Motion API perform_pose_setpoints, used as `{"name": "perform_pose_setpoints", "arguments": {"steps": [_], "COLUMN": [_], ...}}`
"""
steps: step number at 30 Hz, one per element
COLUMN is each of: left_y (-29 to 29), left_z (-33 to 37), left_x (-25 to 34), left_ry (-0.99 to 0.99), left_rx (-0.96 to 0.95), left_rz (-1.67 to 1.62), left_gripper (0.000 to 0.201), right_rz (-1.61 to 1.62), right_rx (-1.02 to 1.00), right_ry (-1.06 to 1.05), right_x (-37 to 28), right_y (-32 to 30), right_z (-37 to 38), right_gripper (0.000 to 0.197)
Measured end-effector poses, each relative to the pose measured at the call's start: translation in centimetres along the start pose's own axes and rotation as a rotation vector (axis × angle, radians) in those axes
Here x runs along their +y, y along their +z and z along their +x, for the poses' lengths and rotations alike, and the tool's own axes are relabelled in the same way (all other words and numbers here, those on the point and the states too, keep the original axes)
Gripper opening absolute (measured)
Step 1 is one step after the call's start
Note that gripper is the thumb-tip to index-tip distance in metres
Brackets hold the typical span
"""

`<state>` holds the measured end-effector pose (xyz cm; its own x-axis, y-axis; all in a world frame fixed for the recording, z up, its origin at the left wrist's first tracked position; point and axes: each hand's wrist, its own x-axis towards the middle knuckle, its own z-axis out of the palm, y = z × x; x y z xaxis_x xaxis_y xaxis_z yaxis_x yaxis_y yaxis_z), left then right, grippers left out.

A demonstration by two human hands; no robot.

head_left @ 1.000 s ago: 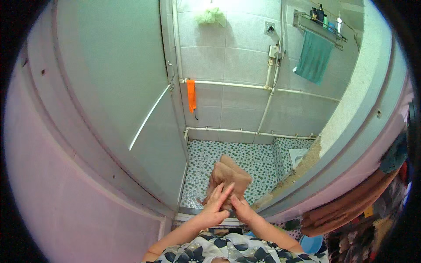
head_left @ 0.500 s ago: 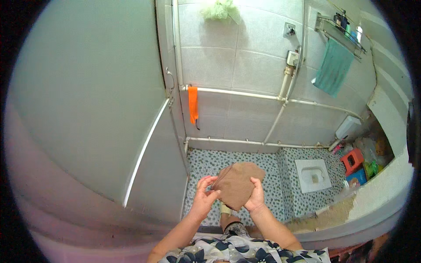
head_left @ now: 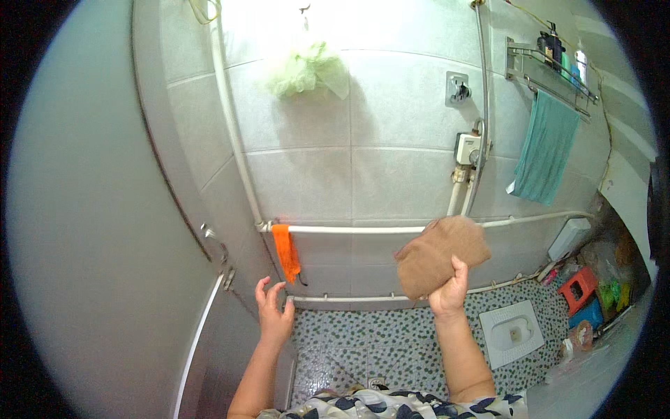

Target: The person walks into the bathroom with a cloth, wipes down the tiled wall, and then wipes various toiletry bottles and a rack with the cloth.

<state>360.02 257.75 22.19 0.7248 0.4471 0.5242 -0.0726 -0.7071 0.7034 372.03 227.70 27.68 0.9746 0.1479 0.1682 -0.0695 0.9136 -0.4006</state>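
Observation:
A folded brown cloth (head_left: pixel 441 257) is gripped in my right hand (head_left: pixel 449 292), with the thumb pressed over its near face. It is held up in front of the tiled wall and covers part of the white horizontal pipe behind. My left hand (head_left: pixel 276 312) is apart from the cloth, with nothing in it and its fingers spread. Just above that hand, an orange cloth (head_left: pixel 285 253) hangs from the left end of the white pipe (head_left: pixel 356 230).
On the left stands a grey door (head_left: pixel 84 209) with a metal handle. A green mesh sponge (head_left: pixel 310 71) hangs on the wall. At right are a teal towel (head_left: pixel 546 148) below a metal rack (head_left: pixel 551 70), a squat toilet (head_left: pixel 511 333) and a red stool (head_left: pixel 578 289).
My left hand has let go of the brown cloth and moved left. My right hand has carried the cloth up and to the right. The view has tilted up toward the wall.

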Motion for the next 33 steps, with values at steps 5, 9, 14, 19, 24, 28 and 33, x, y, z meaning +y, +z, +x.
{"name": "perform_pose_setpoints", "arguments": {"steps": [5, 9, 14, 19, 24, 28, 33], "left_y": [3.6, 8.6, 12.5, 14.6, 16.1, 19.2, 22.8], "left_z": [6.2, 12.9, 21.4, 30.0, 36.9, 40.4, 42.9], "left_x": [-0.1, 0.7, 2.7, 2.0, 0.9, 2.8, 3.0], "left_ry": [0.067, 0.209, 0.378, 0.469, 0.65, 0.749, 0.667], "left_rx": [-0.059, -0.022, -0.061, 0.095, 0.256, 0.256, 0.424], "left_rz": [0.012, -0.057, -0.064, -0.096, 0.087, 0.22, 0.446], "left_gripper": [0.032, 0.03, 0.032, 0.03, 0.033, 0.042, 0.04], "right_rz": [-0.281, -0.453, -1.178, -2.533, -2.527, -2.397, -2.396], "right_rx": [-0.206, -0.374, -0.439, -0.264, -0.272, -0.365, -0.074], "right_ry": [-0.293, -0.415, -0.579, -0.894, -1.144, -1.605, -1.707], "right_x": [-0.8, -1.6, -0.2, 3.4, 2.3, -2.2, -7.1], "right_y": [4.9, 5.2, 6.8, 7.7, 8.1, 13.5, 25.0], "right_z": [8.4, 16.9, 29.6, 38.0, 41.3, 44.2, 46.5], "right_gripper": [0.052, 0.052, 0.047, 0.082, 0.077, 0.072, 0.072]}}
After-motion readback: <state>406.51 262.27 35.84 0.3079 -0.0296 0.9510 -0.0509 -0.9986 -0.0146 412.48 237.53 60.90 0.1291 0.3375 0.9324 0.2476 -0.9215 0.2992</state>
